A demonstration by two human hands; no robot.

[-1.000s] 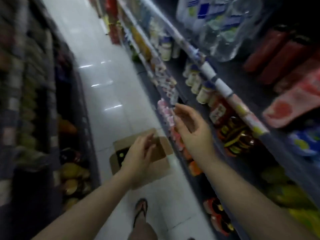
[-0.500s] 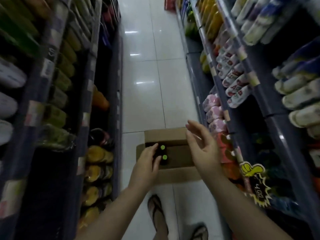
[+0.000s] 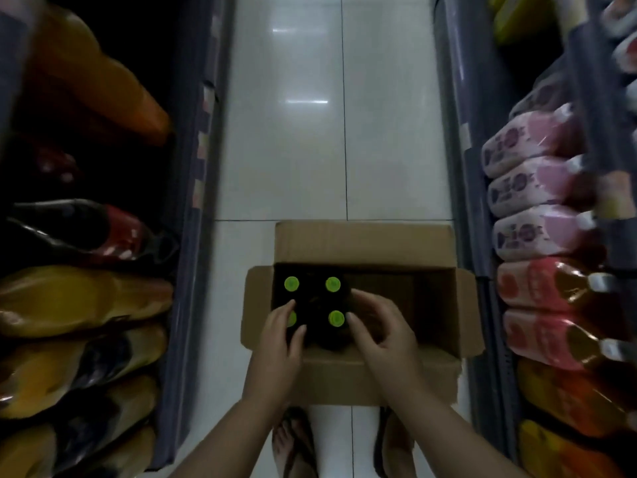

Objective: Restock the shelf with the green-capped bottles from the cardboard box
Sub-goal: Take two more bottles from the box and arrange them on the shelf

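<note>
Now: both hands in the box at the green-capped bottles

Looking straight down an aisle. Open cardboard box [image 3: 362,374] sits on the white tiled floor [image 3: 282,150], lower centre of frame, flaps folded out on all four sides. Four dark green-capped bottles [image 3: 332,284] stand upright in a two-by-two cluster in the left half of the box; right half of the box looks dark, contents not readable.

Left hand [image 3: 279,343] reaches in from the lower edge, fingers curled down over the lower-left bottle, its cap partly covered by the fingertips. Looks like it's touching the bottle top; a full grasp can't be confirmed. Right hand [image 3: 382,329] sits just right of the cluster, fingers spread and bent, thumb and index tips near the lower-right cap [image 3: 336,318]. Whether it's clamped on that bottle, cannot tell, the neck is hidden in the dark. Upper two caps uncovered, no hand on them.

Left shelf [image 3: 193,236] runs down the left side, holding yellow, orange and red-black pouches, blurred. Right shelf [image 3: 482,270] runs down the right side with pink packs [image 3: 531,188] in the middle right, red ones under them, orange-yellow ones at lower right. Two feet in sandals [image 3: 293,443] at bottom centre, just below the box.
</note>
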